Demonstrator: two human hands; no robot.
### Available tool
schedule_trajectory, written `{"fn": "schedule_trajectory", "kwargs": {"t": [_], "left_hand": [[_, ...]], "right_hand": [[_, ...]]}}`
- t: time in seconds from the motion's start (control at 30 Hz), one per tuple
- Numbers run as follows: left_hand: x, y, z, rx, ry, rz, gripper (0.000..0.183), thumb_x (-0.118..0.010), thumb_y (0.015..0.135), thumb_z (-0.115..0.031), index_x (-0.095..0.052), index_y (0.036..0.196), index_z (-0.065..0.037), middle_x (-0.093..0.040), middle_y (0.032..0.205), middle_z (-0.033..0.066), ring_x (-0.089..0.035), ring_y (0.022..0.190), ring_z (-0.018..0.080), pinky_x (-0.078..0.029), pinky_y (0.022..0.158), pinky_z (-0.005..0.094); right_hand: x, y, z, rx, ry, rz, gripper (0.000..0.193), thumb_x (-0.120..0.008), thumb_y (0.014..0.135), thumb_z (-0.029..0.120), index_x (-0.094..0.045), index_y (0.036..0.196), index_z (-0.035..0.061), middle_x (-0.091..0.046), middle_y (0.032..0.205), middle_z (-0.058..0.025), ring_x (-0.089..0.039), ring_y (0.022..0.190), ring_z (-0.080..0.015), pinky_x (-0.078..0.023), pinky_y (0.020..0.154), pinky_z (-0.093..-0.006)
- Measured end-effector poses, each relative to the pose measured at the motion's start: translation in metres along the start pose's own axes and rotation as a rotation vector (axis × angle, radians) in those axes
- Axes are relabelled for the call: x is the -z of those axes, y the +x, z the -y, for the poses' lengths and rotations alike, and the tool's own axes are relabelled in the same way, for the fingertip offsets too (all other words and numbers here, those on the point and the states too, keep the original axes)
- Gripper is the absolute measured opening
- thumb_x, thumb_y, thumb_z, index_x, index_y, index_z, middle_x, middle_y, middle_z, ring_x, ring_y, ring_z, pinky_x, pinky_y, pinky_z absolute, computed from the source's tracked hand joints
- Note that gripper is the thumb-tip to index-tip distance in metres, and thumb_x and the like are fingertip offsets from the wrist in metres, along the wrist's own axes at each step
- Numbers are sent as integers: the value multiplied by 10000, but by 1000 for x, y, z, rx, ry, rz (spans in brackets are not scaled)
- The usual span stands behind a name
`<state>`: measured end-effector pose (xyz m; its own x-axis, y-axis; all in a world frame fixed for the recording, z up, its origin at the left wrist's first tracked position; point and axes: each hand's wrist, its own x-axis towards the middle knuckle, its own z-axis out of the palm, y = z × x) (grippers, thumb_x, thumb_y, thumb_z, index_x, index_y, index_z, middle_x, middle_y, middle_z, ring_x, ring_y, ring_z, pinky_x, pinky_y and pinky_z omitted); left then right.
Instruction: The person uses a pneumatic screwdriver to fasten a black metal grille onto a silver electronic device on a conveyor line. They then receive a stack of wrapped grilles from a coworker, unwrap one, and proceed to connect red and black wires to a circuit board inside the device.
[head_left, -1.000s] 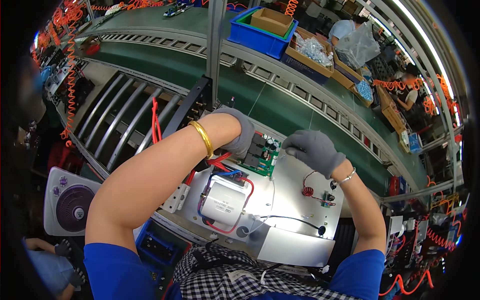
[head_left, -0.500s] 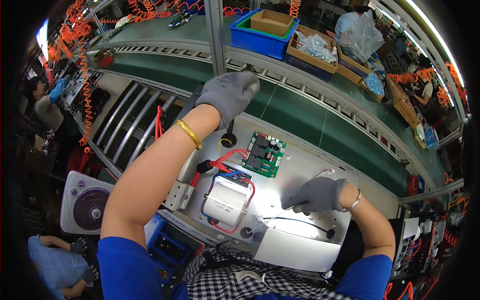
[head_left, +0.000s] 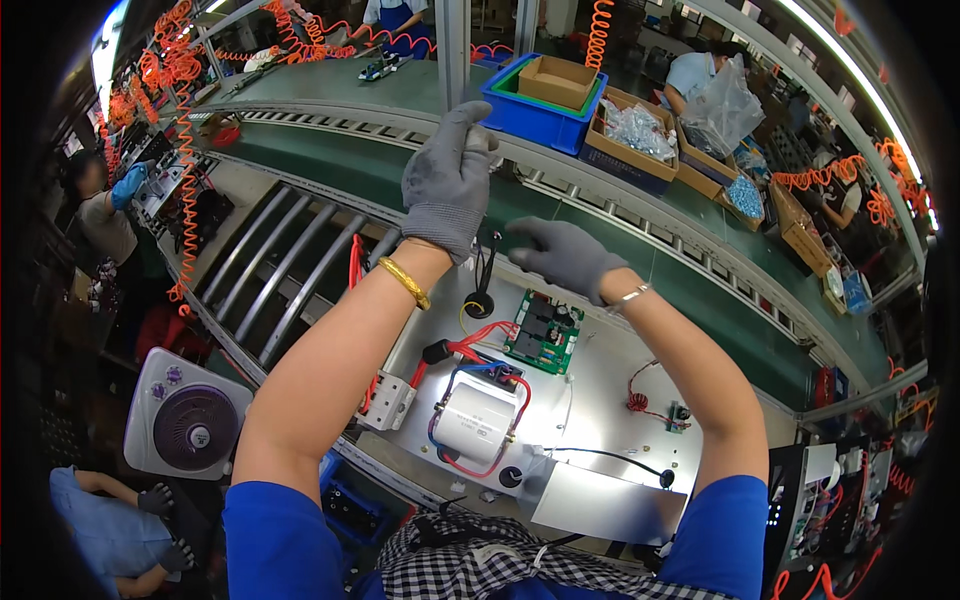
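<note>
Metal post (head_left: 454, 55) stands beyond the left hand (head_left: 445, 185).

Glare on metal panel (head_left: 605, 405), dark fisheye edges

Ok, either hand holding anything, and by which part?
Right hand: open, nothing visible in it. Left hand: cannot tell from this angle.

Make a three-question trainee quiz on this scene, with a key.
1. True or false: the left hand and the right hand are both gloved.
2. Fill in: the circuit board is ____ in colour.
3. Which lies nearer the checked apron? (a) the circuit board (b) the white cylinder

Key: 1. True. 2. Green. 3. (b).
</note>
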<state>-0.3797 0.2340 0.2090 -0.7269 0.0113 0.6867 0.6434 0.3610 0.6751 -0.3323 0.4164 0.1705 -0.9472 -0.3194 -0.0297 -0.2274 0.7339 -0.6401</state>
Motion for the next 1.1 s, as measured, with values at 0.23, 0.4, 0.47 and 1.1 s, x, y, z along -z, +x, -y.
{"fn": "schedule_trajectory", "kwargs": {"t": [0.23, 0.4, 0.47, 1.1], "left_hand": [[6, -3, 9, -81, 138, -108, 288, -518, 950, -219, -614, 1213, -152, -703, 903, 126, -682, 792, 289, -534, 725, 383], [-20, -10, -13, 40, 169, 443, 417, -550, 857, -137, -552, 1273, -100, -651, 1144, 195, -642, 1031, 352, -471, 965, 406], [-13, -11, -11, 44, 163, 430, 380, -559, 850, -147, -549, 1226, -89, -664, 1086, 188, -646, 1021, 346, -482, 932, 415], [-57, -6, 12, -11, 373, 517, 323, -717, 736, -215, -705, 1058, -190, -731, 954, 36, -715, 895, 229, -553, 704, 380]], "right_hand": [[-30, 31, 2, 216, -12, -5, 340, -622, 895, 331, -681, 1073, 46, -676, 951, -204, -637, 876, -387, -494, 778, -430], [-28, 14, -19, -59, 128, -30, 308, -655, 875, 229, -685, 980, -58, -717, 898, -192, -683, 830, -218, -508, 765, -372], [-37, 23, -31, 41, 246, -26, 333, -707, 860, 223, -634, 1054, -37, -686, 851, -107, -630, 719, -157, -497, 641, -324], [-56, 68, -88, -8, 32, 139, 383, -627, 949, 243, -524, 1233, 6, -652, 1003, -91, -617, 791, -170, -509, 663, -319]]}}
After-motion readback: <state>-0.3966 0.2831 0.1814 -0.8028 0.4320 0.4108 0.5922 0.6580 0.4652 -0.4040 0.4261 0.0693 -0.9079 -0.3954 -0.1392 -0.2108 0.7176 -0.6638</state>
